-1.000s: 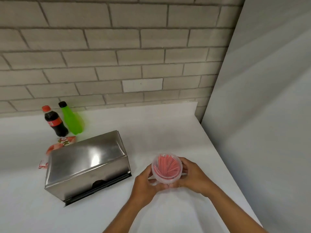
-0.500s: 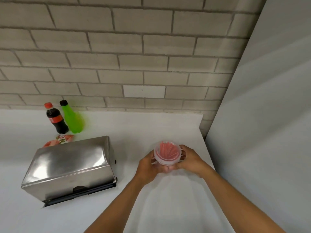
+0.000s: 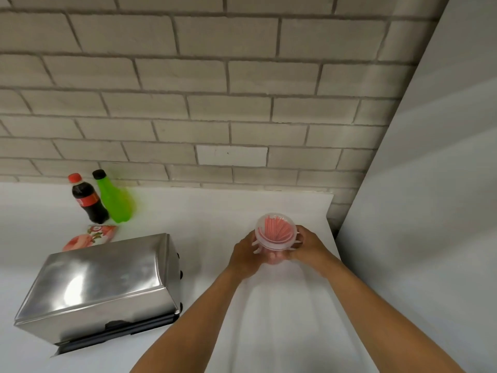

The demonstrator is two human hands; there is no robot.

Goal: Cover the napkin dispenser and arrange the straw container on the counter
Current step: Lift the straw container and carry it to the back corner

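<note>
A clear round straw container (image 3: 276,232) full of pink straws stands upright near the back right of the white counter (image 3: 209,216). My left hand (image 3: 246,255) grips its left side and my right hand (image 3: 309,244) grips its right side. Whether its base touches the counter is hidden by my fingers. The steel napkin dispenser (image 3: 105,284) sits at the front left with its metal cover on and its dark slot facing me.
A cola bottle (image 3: 88,199) and a green bottle (image 3: 114,197) stand at the back left by the brick wall. A red-and-white packet (image 3: 91,236) lies behind the dispenser. A grey panel (image 3: 430,211) borders the counter's right edge.
Both hands have carried the straw container away from me, toward the back right of the counter. The camera has tilted up. The dispenser has not moved.
</note>
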